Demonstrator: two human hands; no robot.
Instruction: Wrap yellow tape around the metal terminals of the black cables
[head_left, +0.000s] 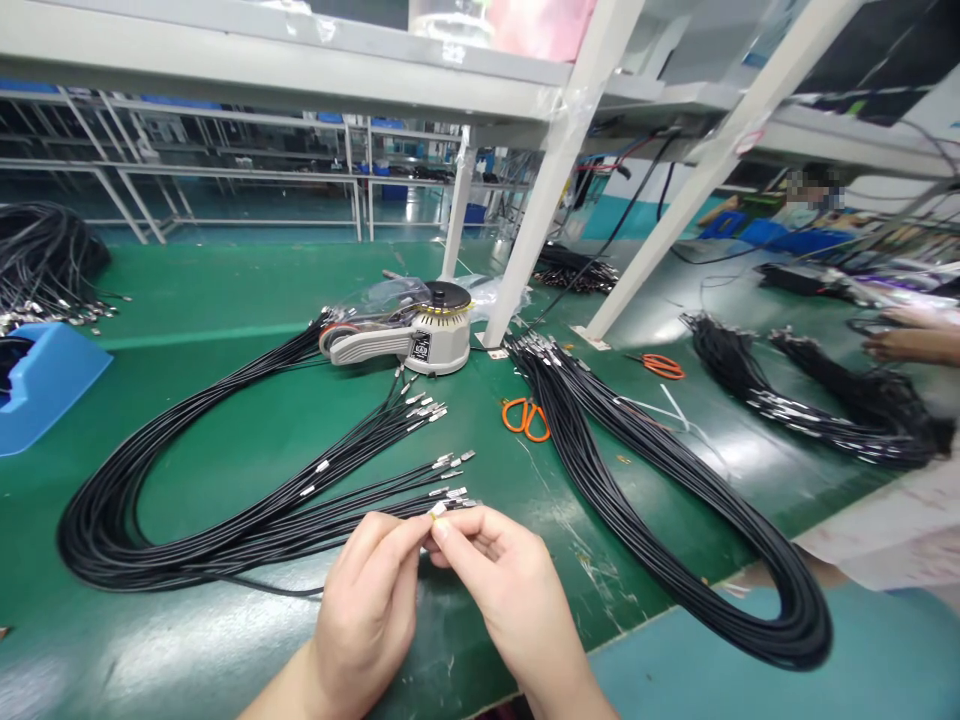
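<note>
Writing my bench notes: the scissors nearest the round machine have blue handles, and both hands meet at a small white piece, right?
Not quite: in the head view, those scissors are orange-handled, not blue. The left hand and right hand do meet at the white piece.

Count logged: two orange-handled scissors [664, 366], one white dispenser [452, 345], one blue holder [60, 385], two foreground cable loops [637, 527], two wearer's hands [367, 600] seen.
</note>
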